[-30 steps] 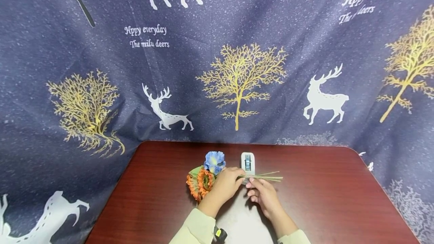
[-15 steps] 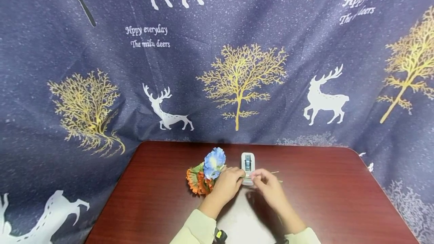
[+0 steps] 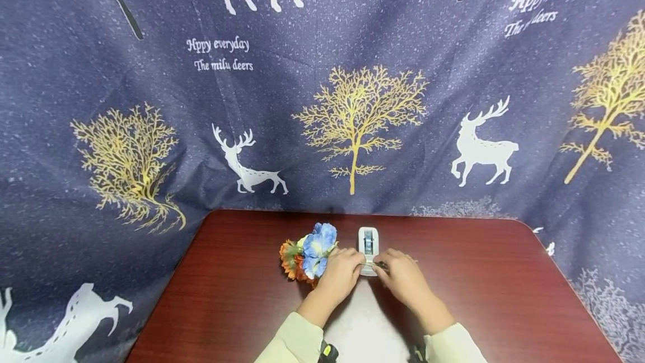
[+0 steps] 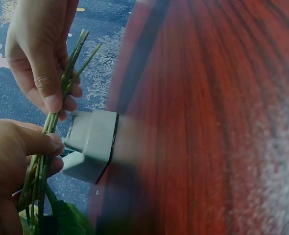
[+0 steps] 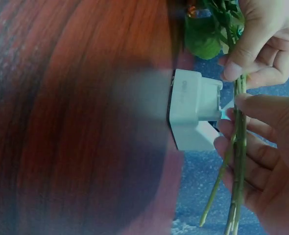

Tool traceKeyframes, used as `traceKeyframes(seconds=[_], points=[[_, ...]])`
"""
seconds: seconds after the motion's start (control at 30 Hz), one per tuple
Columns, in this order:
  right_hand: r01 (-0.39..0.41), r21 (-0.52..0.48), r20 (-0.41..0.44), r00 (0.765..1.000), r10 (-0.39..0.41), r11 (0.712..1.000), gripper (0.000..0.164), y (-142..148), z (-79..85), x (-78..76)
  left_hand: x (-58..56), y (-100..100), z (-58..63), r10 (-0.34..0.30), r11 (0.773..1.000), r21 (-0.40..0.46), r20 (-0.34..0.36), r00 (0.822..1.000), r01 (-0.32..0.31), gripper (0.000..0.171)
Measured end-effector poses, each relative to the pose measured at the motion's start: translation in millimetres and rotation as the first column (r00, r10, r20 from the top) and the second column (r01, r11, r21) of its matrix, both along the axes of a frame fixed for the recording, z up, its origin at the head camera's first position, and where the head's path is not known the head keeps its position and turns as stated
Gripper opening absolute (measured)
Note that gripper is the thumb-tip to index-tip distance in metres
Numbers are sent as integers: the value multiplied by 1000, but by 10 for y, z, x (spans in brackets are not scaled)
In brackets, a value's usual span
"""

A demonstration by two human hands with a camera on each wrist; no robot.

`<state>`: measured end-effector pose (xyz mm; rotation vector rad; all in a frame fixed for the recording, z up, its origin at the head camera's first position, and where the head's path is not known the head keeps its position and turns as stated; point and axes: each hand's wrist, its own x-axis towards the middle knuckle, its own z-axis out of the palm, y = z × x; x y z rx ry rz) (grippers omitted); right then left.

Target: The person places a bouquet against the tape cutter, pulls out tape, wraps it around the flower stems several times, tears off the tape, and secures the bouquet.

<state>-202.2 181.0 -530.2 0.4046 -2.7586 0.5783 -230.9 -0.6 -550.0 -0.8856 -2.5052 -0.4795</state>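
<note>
A bunch of artificial flowers, with blue blooms (image 3: 318, 245) and orange blooms (image 3: 289, 259), extends left of my left hand (image 3: 342, 270). That hand pinches the green stems (image 4: 36, 181) just below the leaves (image 4: 68, 218). Close beside it, my right hand (image 3: 401, 276) pinches the same stems between thumb and fingers, farther toward their cut ends. In the right wrist view one stem (image 5: 214, 191) splays away from the bundle. Right behind both hands stands a white tape dispenser (image 3: 368, 241) with a roll in it.
The dark red wooden table (image 3: 473, 273) carries all of this, with a bright glare patch at its near middle. A blue curtain (image 3: 322, 128) printed with deer and trees hangs behind the table's far edge.
My right hand has turned over and closed around the stems, now covering their ends. The flower heads have rotated, bringing more blue blooms to the front. My left hand stays nearly in place.
</note>
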Motion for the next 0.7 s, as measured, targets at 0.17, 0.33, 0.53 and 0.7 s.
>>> traceKeyframes(seconds=[0.17, 0.33, 0.53, 0.7], points=[[3, -63, 8, 1000, -2, 998, 13, 3, -44, -16, -1, 18, -38, 5, 1000, -1, -26, 1000, -5, 12], [6, -107, 18, 1000, -4, 994, 11, -3, -37, -27, 17, 24, -50, 7, 1000, 15, -55, 998, -7, 16], [69, -128, 138, 989, -52, 989, 9, -16, -12, -36, 44, 26, -45, 25, 999, 42, -54, 998, -22, 17], [88, -129, 141, 988, -69, 988, 10, -31, 0, -6, 64, 28, -82, 28, 997, 71, -69, 997, -23, 18]])
